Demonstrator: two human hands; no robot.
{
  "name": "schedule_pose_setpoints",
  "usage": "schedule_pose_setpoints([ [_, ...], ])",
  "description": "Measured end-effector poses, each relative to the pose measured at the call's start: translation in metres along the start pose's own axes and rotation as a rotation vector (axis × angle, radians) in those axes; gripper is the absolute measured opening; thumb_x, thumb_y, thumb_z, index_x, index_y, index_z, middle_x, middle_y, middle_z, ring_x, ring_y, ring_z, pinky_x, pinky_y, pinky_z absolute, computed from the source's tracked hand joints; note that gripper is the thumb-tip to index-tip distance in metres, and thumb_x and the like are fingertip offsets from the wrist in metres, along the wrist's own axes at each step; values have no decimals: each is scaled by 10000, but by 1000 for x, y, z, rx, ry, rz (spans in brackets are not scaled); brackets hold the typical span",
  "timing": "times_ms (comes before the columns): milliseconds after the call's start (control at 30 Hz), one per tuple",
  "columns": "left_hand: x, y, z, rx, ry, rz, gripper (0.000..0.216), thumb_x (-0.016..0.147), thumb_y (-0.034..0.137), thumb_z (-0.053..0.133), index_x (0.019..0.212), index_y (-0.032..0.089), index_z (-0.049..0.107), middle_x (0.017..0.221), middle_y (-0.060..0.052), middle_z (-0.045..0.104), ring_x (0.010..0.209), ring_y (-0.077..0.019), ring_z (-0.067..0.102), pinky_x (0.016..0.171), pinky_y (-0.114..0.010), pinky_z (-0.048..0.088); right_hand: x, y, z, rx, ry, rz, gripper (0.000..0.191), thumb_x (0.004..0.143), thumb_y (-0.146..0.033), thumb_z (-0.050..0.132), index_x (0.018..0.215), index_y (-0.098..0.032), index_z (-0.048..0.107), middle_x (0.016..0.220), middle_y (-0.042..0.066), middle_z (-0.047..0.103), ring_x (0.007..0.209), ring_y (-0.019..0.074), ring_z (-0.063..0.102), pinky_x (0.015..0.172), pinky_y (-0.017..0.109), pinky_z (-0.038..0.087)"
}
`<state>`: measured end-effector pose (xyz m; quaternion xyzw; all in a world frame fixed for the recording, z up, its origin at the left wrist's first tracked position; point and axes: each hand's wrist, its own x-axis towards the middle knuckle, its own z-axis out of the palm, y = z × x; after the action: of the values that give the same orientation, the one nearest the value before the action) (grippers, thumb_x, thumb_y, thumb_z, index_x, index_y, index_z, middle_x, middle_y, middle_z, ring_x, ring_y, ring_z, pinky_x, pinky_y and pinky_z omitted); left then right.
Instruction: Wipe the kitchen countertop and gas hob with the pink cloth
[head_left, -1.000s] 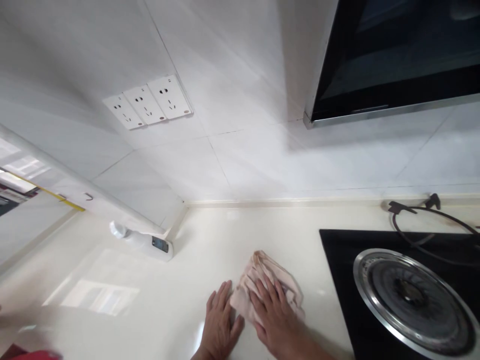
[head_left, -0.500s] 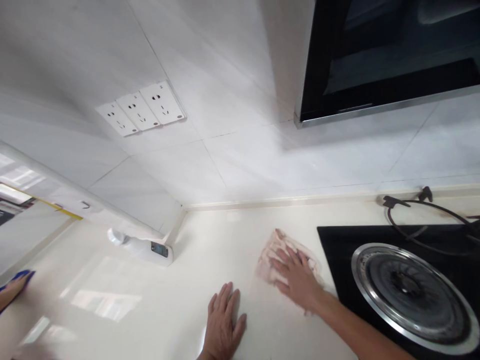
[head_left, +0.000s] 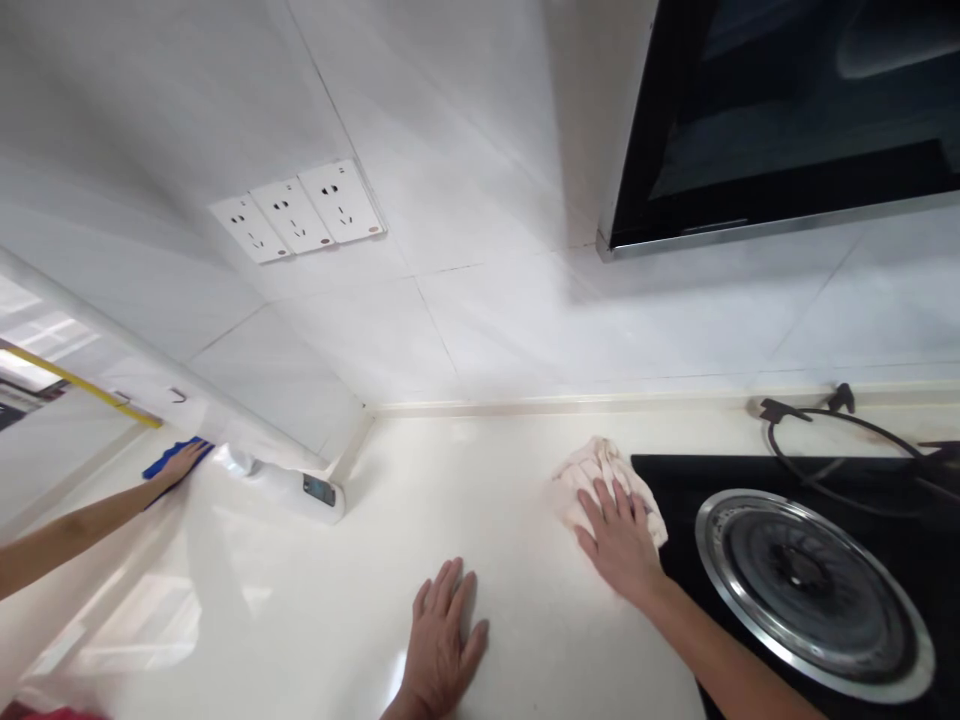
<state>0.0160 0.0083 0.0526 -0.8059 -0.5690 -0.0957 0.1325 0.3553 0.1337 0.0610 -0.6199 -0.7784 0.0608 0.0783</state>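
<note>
My right hand [head_left: 619, 540] lies flat, fingers spread, on a crumpled pale pink cloth [head_left: 592, 468] pressed to the cream countertop [head_left: 480, 480], right beside the left edge of the black stove top [head_left: 675, 475]. Nearer to me, my left hand [head_left: 442, 640] rests palm down on the bare countertop with its fingers stretched out and nothing in it.
A round steel burner [head_left: 814, 590] sits on the stove, a black cable [head_left: 817, 425] behind it. A white device with a small screen [head_left: 296, 485] lies in the corner. Another person's hand [head_left: 176, 465] presses a blue cloth [head_left: 169, 458] at far left. Wall sockets [head_left: 296, 212] and a range hood [head_left: 787, 130] are above.
My right hand has slid the pink cloth away from me and rightward, up to the stove edge. My left hand has stayed put. Another person's arm has reached in along the left counter.
</note>
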Motion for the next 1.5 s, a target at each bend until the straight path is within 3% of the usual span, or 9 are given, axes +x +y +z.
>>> schedule_pose_setpoints([
  [167, 1, -1, 1, 19, 18, 12, 569, 958, 414, 574, 1496, 249, 493, 1568, -110, 517, 1443, -270, 468, 1149, -460, 345, -86, -9, 16, -9, 234, -228, 550, 937, -317, 572, 1484, -284, 533, 1609, 85, 454, 1493, 378, 331, 1197, 602, 243],
  [300, 1, -2, 2, 51, 15, 19, 568, 960, 412, 567, 1497, 241, 491, 1565, -112, 520, 1445, -265, 467, 1146, -458, 342, -133, -6, 21, 26, 361, -375, 561, 833, -181, 596, 1373, -332, 620, 1529, 10, 559, 1412, 304, 443, 1130, 484, 310],
  [467, 1, -3, 4, 64, 20, 26, 563, 958, 406, 566, 1492, 241, 499, 1564, -106, 523, 1437, -269, 476, 1138, -458, 348, -132, 6, 8, 166, 370, -515, 478, 830, -117, 530, 1210, -361, 688, 1356, -47, 678, 1180, 202, 611, 1000, 350, 413],
  [633, 0, -4, 5, 64, 3, 23, 577, 961, 416, 564, 1503, 237, 486, 1581, -102, 502, 1453, -269, 455, 1144, -461, 339, -118, 16, -5, 226, 464, -401, 494, 850, -115, 487, 1271, -301, 665, 1373, 12, 655, 1234, 224, 574, 1023, 368, 414],
  [800, -1, -4, 6, 43, -12, 14, 577, 960, 419, 566, 1503, 239, 488, 1590, -103, 490, 1460, -273, 447, 1154, -464, 328, -126, 34, 4, 56, 382, -193, 514, 822, -152, 529, 1269, -356, 678, 1500, 13, 573, 1295, 297, 523, 1002, 459, 400],
  [933, -1, -4, 6, 35, -14, 15, 583, 955, 413, 570, 1505, 234, 489, 1588, -110, 492, 1455, -280, 456, 1161, -467, 326, -129, 36, 11, -25, 336, -154, 471, 869, -256, 554, 1314, -366, 661, 1606, 46, 462, 1432, 375, 402, 1084, 583, 333],
  [1033, -1, -4, 6, 33, -25, 9, 587, 954, 409, 567, 1510, 240, 485, 1587, -110, 494, 1451, -282, 462, 1169, -468, 327, -111, 35, 9, -31, 295, -97, 400, 923, -354, 541, 1299, -356, 679, 1596, 62, 473, 1442, 386, 387, 1130, 620, 288],
  [1200, -1, -5, 6, 50, -26, 7, 591, 959, 416, 555, 1521, 254, 470, 1591, -105, 491, 1447, -277, 466, 1158, -468, 347, -43, 47, 3, -31, 231, -8, 417, 974, -473, 487, 1300, -315, 694, 1571, 94, 500, 1422, 374, 405, 1165, 596, 262],
  [1500, -2, -4, 6, 38, -13, 8, 613, 953, 407, 570, 1534, 253, 450, 1591, -104, 490, 1457, -277, 454, 1159, -470, 344, 70, 77, -2, -73, 174, 40, 460, 986, -475, 455, 1364, -290, 639, 1580, 119, 463, 1413, 360, 391, 1148, 561, 259],
])
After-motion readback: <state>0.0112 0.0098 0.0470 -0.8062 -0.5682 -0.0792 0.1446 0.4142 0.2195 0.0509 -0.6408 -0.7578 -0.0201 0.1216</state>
